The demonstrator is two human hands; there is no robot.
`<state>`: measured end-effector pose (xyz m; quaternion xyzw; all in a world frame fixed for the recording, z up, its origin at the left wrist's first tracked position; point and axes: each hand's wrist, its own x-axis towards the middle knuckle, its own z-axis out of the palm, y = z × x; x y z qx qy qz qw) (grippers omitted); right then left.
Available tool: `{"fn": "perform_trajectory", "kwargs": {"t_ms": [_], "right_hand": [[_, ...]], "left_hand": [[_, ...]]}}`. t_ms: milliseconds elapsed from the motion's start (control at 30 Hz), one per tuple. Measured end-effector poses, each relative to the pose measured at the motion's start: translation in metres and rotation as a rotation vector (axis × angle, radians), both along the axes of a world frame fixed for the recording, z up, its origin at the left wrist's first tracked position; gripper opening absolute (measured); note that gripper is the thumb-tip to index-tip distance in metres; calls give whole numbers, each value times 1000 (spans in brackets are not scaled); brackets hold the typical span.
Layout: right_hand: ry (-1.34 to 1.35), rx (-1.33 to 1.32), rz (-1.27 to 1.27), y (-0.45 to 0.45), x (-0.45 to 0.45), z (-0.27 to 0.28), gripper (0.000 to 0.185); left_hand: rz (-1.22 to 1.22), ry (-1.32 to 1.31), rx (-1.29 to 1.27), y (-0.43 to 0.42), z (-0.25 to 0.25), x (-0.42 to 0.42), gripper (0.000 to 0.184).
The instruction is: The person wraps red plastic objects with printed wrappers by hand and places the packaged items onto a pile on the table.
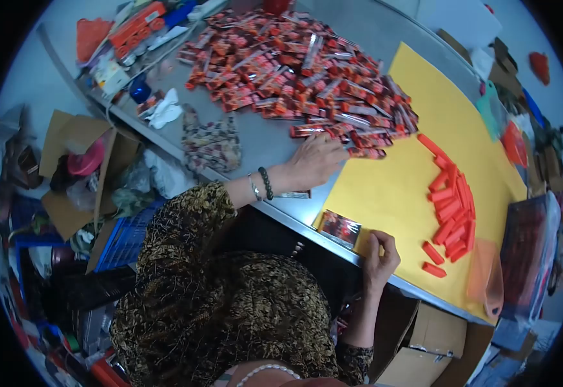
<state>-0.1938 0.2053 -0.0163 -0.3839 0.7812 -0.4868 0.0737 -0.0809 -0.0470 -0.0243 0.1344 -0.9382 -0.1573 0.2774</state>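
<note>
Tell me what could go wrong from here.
The dark printed packet lies near the front edge of the table, so the right hand might brush it off. The left hand, beside the heap, could set pieces sliding. The loose red pieces might scatter across the yellow sheet.

Packet print [249, 74] too small (unreadable), red object [277, 6] cut off above

Loose blocks [449, 210] lie right of the packet heap [300, 72].
</note>
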Motion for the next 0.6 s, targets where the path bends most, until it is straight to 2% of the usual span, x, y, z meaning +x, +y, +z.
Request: {"fn": "perform_trajectory", "kwargs": {"t_ms": [67, 200, 400, 467, 533, 600], "right_hand": [[-26, 6, 2, 1, -1, -4, 7], [-45, 21, 15, 2, -3, -6, 7], [64, 55, 23, -1, -2, -6, 6], [113, 63, 24, -1, -1, -5, 6], [115, 54, 21, -2, -2, -7, 6], [125, 50, 17, -2, -2, -7, 6]], "left_hand": [[24, 9, 17, 1, -2, 28, 13], [70, 90, -3, 1, -10, 73, 4], [186, 149, -70, -16, 10, 127, 5], [307, 127, -72, -37, 21, 149, 7], [485, 227, -112, -65, 27, 173, 12], [774, 172, -217, -88, 32, 200, 22]]}}
